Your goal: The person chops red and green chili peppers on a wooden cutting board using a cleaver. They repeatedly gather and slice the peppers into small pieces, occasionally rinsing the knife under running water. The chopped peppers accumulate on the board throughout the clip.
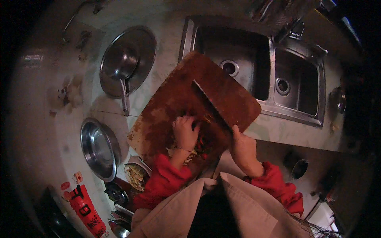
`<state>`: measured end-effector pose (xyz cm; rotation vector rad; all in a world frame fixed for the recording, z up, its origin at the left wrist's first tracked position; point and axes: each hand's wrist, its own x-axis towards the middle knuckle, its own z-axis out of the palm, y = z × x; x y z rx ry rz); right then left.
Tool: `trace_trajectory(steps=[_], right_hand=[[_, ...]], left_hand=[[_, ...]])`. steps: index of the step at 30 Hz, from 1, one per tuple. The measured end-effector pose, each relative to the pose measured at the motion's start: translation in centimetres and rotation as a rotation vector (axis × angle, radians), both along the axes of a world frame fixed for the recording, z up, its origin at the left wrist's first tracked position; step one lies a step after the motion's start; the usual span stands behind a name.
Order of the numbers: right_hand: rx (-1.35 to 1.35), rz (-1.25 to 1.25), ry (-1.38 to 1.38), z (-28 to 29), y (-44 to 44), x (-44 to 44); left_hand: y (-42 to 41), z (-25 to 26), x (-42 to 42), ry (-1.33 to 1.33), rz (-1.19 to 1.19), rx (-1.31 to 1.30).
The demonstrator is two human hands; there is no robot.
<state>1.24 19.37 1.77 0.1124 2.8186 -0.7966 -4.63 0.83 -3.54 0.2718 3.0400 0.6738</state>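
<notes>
A large wooden cutting board (229, 89) lies aslant before me, one corner over the left sink basin. In my right hand (245, 150) is the handle of a kitchen knife (210, 104), seen nearly edge-on, its blade pointing up and left across the board. My left hand (186, 131) rests low over the board with bent fingers. Something dark shows by its thumb, but whether it is held or only shadow is unclear. Chopped red pieces (201, 144), perhaps chili, lie just right of that wrist. Pale chopped bits (188, 161) are strewn below it, partly hidden by the arm.
A double steel sink (271, 71) borders the board at upper right. Leftward stand a wide metal basin (148, 44) with a long-handled ladle (123, 92) in it, and a steel bowl (99, 148). A bowl of pale food strips (135, 175) sits beside my left sleeve, near a gas burner (116, 192).
</notes>
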Motion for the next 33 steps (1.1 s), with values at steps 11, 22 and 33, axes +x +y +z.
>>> trace_trajectory(steps=[11,22,33], right_hand=[[0.061,0.079,-0.04,0.0,-3.1,-1.7],[0.132,0.04,-0.077,-1.3,-4.2,-0.8],[0.093,-0.049,0.021,-3.7,-4.7,-3.5]], left_hand=[[0.3,-2.0,0.6,0.234,-0.029,0.062],[0.6,-2.9,0.3,0.231,-0.08,0.054],[-0.3,-1.5,0.3,0.118,-0.053,0.086]])
